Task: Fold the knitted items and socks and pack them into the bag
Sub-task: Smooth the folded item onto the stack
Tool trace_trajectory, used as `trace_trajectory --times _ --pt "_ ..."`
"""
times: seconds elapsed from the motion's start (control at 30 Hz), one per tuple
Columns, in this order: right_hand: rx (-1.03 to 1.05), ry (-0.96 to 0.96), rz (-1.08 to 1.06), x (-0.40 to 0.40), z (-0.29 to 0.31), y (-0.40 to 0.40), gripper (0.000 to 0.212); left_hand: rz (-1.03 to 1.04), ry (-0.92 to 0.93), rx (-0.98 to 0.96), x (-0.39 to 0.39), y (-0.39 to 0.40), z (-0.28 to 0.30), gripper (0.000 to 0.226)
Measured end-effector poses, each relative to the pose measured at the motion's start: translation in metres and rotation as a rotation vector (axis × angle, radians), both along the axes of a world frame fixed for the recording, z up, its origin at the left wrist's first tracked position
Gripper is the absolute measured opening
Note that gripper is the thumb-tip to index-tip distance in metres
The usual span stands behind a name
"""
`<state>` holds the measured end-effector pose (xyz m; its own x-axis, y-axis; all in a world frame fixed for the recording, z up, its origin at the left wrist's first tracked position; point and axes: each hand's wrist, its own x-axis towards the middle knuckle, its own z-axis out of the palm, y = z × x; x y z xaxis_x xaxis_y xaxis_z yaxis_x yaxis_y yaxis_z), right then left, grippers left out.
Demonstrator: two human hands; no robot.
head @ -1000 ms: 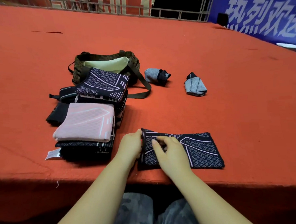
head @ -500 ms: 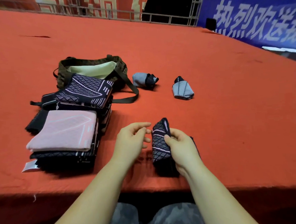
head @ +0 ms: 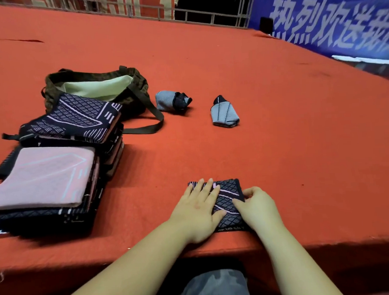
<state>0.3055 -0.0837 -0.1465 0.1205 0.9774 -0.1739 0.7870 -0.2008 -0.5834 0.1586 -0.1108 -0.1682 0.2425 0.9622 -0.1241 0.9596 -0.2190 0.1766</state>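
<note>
L hand (head: 198,211) flat, fingers straight on folded knit (head: 228,205) | R hand (head: 258,208) curled, pinching edge

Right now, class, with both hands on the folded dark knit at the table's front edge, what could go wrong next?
1. The folded knit lies right at the table edge; a careless lift could drop it.
2. The left hand only presses flat, and the right hand curls at one side, so the fold may spring open when lifted.
3. The stack leans against the bag, crowding its opening; reaching in may topple it.
</note>
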Motion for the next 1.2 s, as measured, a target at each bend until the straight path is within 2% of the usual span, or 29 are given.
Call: trace_trajectory --times 0.07,0.2,0.27,0.33,0.4,0.43,0.47,0.53,0.6,0.67,0.73,0.83,0.87,0.9,0.97,1.07,1.1,1.2 --pt "-0.092 0.098 0.002 0.001 0.010 0.004 0.011 -0.015 0.006 0.008 -0.001 0.001 0.000 0.066" --pt "-0.242 0.492 -0.026 -0.004 0.027 0.003 0.005 -0.029 -0.069 0.001 -0.004 0.000 0.003 0.066" --pt "-0.207 0.619 -0.012 -0.009 0.033 -0.001 0.004 0.078 -0.332 0.091 -0.005 -0.003 0.012 0.057" --pt "-0.135 0.778 0.028 -0.020 0.044 -0.006 0.008 0.318 -0.746 0.128 -0.008 -0.006 0.030 0.038" --pt "-0.082 0.888 0.130 -0.038 0.059 -0.013 0.015 0.484 -1.155 -0.067 -0.015 -0.004 0.052 0.050" --pt "-0.058 0.898 0.197 -0.048 0.064 -0.016 0.019 0.533 -1.278 -0.185 -0.021 -0.004 0.061 0.056" --pt "-0.034 0.873 0.274 -0.058 0.069 -0.020 0.024 0.563 -1.364 -0.248 -0.028 -0.004 0.069 0.055" --pt "0.026 0.863 0.390 -0.077 0.077 -0.026 0.037 0.590 -1.465 -0.219 -0.045 -0.007 0.082 0.034" --pt "0.087 0.941 0.335 -0.092 0.080 -0.028 0.048 0.629 -1.534 -0.143 -0.064 -0.012 0.095 0.019" --pt "0.189 0.938 0.177 -0.103 0.084 -0.025 0.042 0.660 -1.548 -0.072 -0.081 -0.015 0.105 0.017" --pt "0.175 0.936 0.083 -0.118 0.088 -0.021 0.028 0.662 -1.586 -0.032 -0.097 -0.019 0.119 0.018" --pt "-0.183 1.093 0.092 -0.142 0.099 -0.017 0.010 0.678 -1.687 -0.028 -0.122 -0.024 0.142 0.015" --pt "-0.244 1.130 0.098 -0.152 0.105 -0.016 0.007 0.695 -1.680 -0.007 -0.136 -0.025 0.148 0.013" --pt "-0.234 1.139 0.122 -0.162 0.110 -0.014 0.007 0.722 -1.627 0.024 -0.150 -0.025 0.152 0.013" --pt "-0.077 1.104 0.194 -0.186 0.120 -0.008 0.011 0.764 -1.476 0.091 -0.181 -0.023 0.160 0.014" --pt "0.149 1.010 0.264 -0.224 0.131 0.006 0.049 0.734 -1.257 0.205 -0.222 -0.015 0.172 0.013" --pt "0.215 0.943 0.297 -0.236 0.135 0.013 0.055 0.730 -1.165 0.244 -0.234 -0.010 0.176 0.014" --pt "0.361 0.610 0.370 -0.262 0.145 0.032 0.053 0.716 -0.880 0.355 -0.264 0.009 0.183 0.023"
